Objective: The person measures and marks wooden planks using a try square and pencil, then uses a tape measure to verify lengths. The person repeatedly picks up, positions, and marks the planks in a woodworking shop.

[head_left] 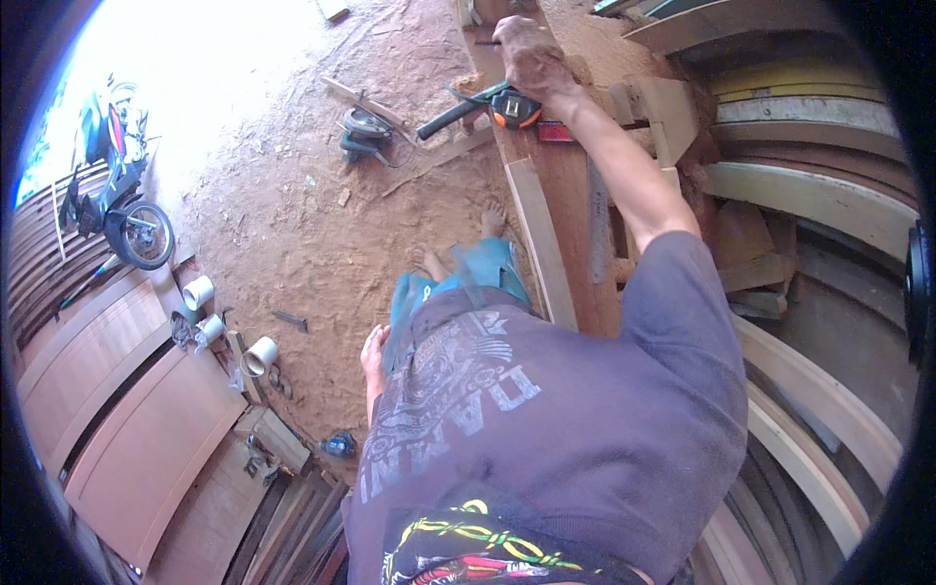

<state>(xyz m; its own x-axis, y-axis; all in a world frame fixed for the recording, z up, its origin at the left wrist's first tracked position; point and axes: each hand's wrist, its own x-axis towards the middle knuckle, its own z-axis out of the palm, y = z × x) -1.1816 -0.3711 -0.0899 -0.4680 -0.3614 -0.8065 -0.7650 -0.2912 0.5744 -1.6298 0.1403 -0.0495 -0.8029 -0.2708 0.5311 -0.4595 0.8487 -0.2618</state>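
Observation:
My right hand (536, 60) reaches to the far end of a reddish wooden workbench (575, 205), its fingers curled closed. A thin dark thing (486, 42) pokes out by the fingertips; its kind is unclear. Just below the wrist lies a black and orange tape measure (515, 109). Beside it is a tool with a black handle (445, 119) and a green part. A pale wood strip (541, 244) runs along the bench's near edge, and a metal ruler (598, 224) lies farther right. My left hand (373, 353) hangs by my thigh with loose fingers, holding nothing visible.
A circular saw (365, 127) stands on the dusty floor (283, 214) left of the bench. White buckets (259, 357), leaning wood panels (161, 434) and a motorcycle (122, 210) are at the left. Several long boards (809, 185) are stacked at the right.

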